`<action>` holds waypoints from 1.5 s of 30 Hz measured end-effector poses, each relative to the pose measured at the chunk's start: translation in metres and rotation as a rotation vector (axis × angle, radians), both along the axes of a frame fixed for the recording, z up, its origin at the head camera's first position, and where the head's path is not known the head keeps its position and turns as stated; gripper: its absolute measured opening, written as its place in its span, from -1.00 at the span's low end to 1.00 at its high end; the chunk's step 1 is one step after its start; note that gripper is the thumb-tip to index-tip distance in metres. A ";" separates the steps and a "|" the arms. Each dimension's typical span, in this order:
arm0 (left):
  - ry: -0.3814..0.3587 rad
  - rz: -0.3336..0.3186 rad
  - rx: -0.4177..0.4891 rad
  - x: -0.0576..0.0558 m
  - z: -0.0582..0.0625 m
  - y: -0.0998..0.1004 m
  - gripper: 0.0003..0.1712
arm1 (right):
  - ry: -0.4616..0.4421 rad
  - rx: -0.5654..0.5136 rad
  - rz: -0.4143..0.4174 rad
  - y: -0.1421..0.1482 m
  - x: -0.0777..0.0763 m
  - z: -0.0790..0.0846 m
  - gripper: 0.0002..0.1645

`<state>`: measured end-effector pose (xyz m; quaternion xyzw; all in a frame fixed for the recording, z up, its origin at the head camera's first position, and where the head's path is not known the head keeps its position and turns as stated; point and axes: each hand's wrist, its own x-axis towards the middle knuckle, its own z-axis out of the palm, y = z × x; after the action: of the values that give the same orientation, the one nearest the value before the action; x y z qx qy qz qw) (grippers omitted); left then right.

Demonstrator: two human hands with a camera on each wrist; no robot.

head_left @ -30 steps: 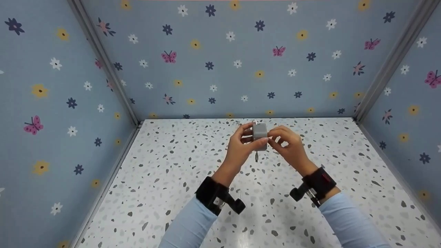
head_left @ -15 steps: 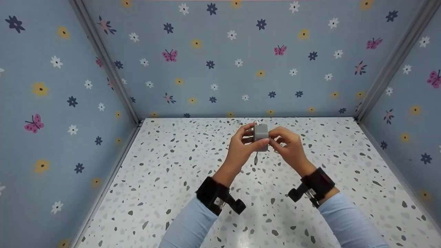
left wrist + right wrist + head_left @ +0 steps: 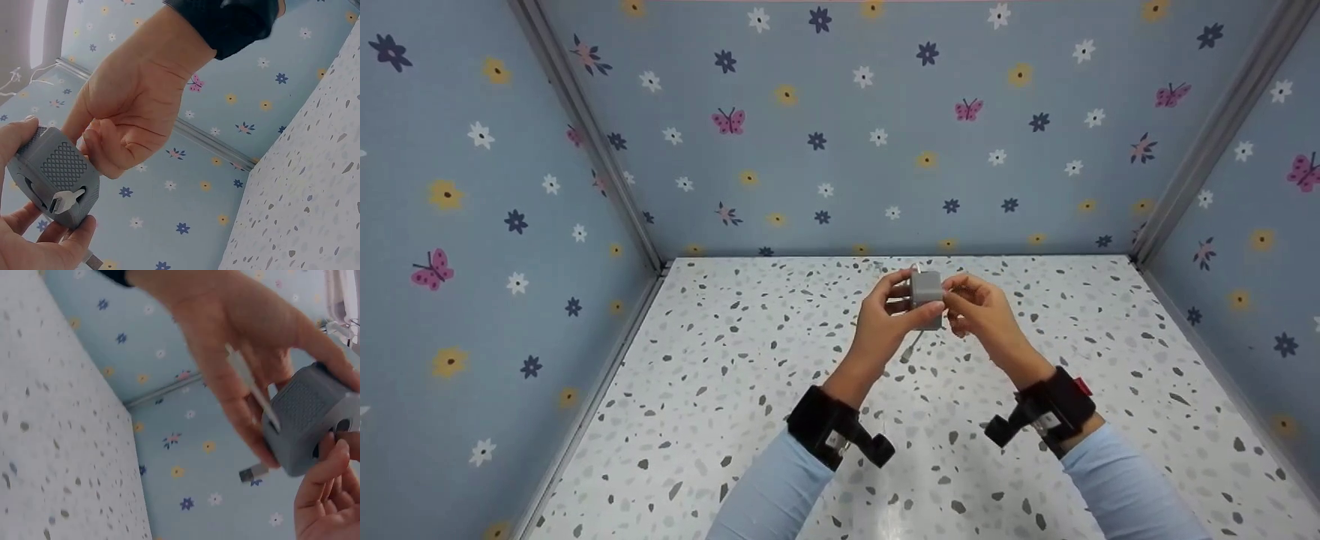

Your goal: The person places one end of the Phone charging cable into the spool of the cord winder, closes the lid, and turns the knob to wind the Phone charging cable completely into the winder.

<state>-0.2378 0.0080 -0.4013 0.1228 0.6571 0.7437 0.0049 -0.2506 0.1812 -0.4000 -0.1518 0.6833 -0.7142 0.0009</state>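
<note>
A small grey box-shaped cable holder with textured sides is up in front of me. My left hand grips it, thumb on the near face and fingers on the far one. From its slots come a light USB-C plug and a USB-A plug hanging below. My right hand is at its right side, thumb and index finger pinching at the round opening. What lies inside that opening is mostly hidden by the fingertips.
A white speckled tabletop spreads under both hands. Blue flower-patterned panels stand at the back and on both sides, joined by grey metal posts. Black camera bands circle both wrists.
My right hand has turned at the wrist and its fingers have shifted along the holder's side. The hanging plug has swung left and sits a little lower. The left hand keeps its grip.
</note>
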 end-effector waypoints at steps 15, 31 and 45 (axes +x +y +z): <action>-0.005 -0.033 0.007 0.000 -0.001 -0.004 -0.25 | 1.119 0.548 -0.217 0.015 -0.016 -0.025 -0.89; -0.008 -0.009 -0.022 0.000 -0.001 0.000 -0.26 | -0.075 -0.036 0.047 -0.002 0.000 0.003 -0.93; -0.005 -0.011 -0.029 -0.001 -0.004 -0.005 -0.25 | 0.407 0.246 -0.043 0.008 -0.006 -0.007 -0.92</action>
<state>-0.2387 0.0035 -0.4049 0.1243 0.6670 0.7345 0.0124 -0.2564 0.1895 -0.4075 -0.2769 0.7542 -0.5802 -0.1337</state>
